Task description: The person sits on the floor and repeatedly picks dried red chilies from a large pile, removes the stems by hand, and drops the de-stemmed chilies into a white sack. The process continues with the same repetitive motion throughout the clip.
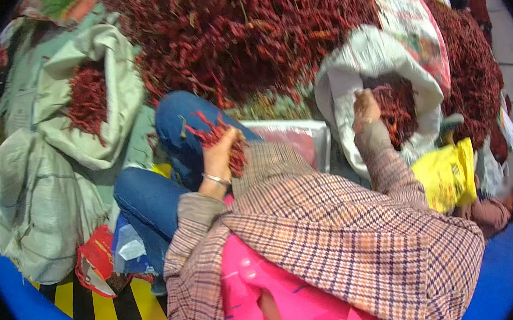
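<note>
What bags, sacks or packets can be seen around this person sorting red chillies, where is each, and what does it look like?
White sack: right of centre, open, chillies inside, right hand at its mouth.
Printed sack: behind it, white with red and green print.
Grey-green sack: upper left, open, chillies inside.
Yellow bag: right, crumpled.
Red packet: lower left, crumpled.
Left hand: grips a chilli bunch.

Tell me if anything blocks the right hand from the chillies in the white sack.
Nothing visible does. The right hand is already at the open mouth of the white sack, right against the red chillies inside. The left hand is apart, gripping its own bunch of chillies.
</note>
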`<state>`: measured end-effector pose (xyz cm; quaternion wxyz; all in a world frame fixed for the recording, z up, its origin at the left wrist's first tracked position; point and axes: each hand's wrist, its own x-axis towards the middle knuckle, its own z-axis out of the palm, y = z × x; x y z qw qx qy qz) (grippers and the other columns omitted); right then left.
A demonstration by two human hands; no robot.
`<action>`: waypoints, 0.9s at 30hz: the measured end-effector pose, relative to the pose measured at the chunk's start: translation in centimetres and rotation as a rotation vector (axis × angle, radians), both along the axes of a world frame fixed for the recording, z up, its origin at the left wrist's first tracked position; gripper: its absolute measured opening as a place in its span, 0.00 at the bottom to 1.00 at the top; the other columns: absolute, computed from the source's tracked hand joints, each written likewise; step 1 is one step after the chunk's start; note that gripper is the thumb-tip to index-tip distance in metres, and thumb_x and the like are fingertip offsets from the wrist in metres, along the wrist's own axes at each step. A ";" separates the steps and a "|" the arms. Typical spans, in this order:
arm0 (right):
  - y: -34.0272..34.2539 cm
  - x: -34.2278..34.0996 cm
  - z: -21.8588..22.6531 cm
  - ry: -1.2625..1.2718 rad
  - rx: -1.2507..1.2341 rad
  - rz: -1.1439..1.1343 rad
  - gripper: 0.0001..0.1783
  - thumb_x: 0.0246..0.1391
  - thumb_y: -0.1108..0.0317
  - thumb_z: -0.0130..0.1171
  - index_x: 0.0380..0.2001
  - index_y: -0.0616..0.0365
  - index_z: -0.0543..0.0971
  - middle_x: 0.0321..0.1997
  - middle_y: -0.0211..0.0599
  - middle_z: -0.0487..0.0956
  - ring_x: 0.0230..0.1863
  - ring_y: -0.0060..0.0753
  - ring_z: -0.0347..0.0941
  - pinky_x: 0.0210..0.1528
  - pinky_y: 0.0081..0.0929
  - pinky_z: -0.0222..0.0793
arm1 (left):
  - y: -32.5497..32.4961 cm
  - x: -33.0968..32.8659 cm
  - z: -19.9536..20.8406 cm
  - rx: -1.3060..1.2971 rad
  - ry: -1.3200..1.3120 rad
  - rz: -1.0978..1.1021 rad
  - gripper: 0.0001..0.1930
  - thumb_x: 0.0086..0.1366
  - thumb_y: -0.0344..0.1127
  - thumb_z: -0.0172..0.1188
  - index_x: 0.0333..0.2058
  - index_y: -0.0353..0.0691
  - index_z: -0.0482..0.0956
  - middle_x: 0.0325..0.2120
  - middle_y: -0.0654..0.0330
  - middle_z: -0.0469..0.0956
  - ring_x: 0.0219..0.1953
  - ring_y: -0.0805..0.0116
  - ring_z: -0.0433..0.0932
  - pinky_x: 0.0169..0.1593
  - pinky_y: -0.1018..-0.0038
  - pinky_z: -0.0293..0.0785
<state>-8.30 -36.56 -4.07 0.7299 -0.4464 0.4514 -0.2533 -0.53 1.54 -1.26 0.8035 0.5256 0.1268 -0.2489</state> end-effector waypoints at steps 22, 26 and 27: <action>9.0 8.9 -14.0 0.419 -0.031 0.756 0.13 0.51 0.65 0.59 0.35 0.64 0.77 0.32 0.33 0.78 0.30 0.25 0.71 0.33 0.22 0.66 | -0.4 1.2 1.0 -0.021 0.121 0.063 0.05 0.60 0.29 0.58 0.34 0.36 0.76 0.28 0.61 0.77 0.29 0.71 0.76 0.34 0.75 0.74; 9.3 7.8 -10.4 0.157 0.378 0.660 0.10 0.53 0.66 0.57 0.36 0.62 0.76 0.34 0.34 0.77 0.33 0.27 0.72 0.38 0.26 0.67 | -0.6 1.4 1.1 -0.024 0.145 0.060 0.05 0.60 0.29 0.58 0.34 0.36 0.76 0.27 0.61 0.77 0.29 0.71 0.76 0.34 0.75 0.74; 9.9 7.8 -8.9 0.086 0.476 0.642 0.10 0.54 0.67 0.57 0.36 0.62 0.75 0.34 0.34 0.77 0.33 0.28 0.72 0.39 0.27 0.68 | -0.5 1.3 1.3 -0.029 0.155 0.067 0.05 0.60 0.29 0.58 0.34 0.36 0.76 0.27 0.61 0.77 0.29 0.71 0.76 0.34 0.75 0.74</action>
